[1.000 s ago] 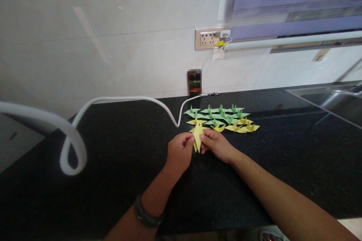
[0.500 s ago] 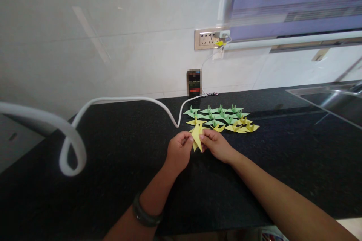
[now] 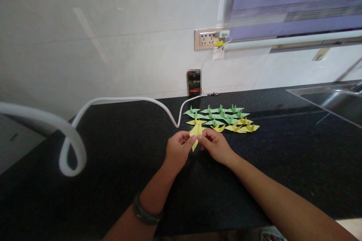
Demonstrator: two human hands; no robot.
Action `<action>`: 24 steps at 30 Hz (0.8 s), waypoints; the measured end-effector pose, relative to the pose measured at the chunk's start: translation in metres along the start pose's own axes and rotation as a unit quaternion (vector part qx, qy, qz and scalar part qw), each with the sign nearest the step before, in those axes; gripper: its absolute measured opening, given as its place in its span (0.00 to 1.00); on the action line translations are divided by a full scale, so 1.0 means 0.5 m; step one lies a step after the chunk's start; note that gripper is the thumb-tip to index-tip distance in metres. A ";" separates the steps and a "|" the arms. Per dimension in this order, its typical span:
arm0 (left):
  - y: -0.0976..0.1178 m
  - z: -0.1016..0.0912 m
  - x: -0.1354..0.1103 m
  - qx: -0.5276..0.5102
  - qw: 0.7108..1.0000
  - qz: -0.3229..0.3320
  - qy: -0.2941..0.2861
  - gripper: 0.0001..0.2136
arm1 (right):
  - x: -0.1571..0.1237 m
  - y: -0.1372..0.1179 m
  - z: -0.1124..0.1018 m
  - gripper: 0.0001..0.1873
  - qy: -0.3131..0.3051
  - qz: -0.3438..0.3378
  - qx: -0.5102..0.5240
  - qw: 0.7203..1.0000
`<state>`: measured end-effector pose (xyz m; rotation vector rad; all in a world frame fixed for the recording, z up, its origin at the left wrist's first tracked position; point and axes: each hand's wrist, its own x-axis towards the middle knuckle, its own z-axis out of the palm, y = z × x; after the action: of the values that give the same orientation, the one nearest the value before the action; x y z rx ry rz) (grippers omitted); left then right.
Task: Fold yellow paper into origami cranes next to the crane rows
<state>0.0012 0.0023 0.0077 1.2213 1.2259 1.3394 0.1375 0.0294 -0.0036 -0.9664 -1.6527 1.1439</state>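
A folded yellow paper (image 3: 195, 132), shaped like a partly folded origami crane, is pinched between both hands above the dark counter. My left hand (image 3: 178, 147) grips its left side, thumb on the near face. From the other side, my right hand (image 3: 216, 144) holds it with thumb and fingers, the two thumbs almost touching. Just beyond the hands, several green paper cranes (image 3: 222, 115) stand in rows. Several yellow paper cranes (image 3: 236, 127) sit on the nearer side of that group. My fingers behind the paper are partly hidden.
A thick white cable (image 3: 124, 99) runs across the counter (image 3: 118, 165) from the left and loops close to the camera. A phone-like object (image 3: 194, 83) leans on the wall below a socket (image 3: 207, 39) with a plugged-in charger. At the right is a metal sink (image 3: 333, 99).
The yellow paper has changed from a narrow, upright shape to a wider, spread one. Both thumbs have come closer together over its middle. The cranes on the counter have not moved.
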 end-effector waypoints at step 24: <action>-0.004 -0.001 0.002 -0.116 0.992 -0.037 0.045 0.10 | -0.013 -0.014 0.016 0.12 0.000 -0.001 0.032 0.999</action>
<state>0.0004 0.0033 0.0056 0.9526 1.1298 1.4497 0.1310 0.0192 -0.0001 -0.9240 -1.6065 1.1896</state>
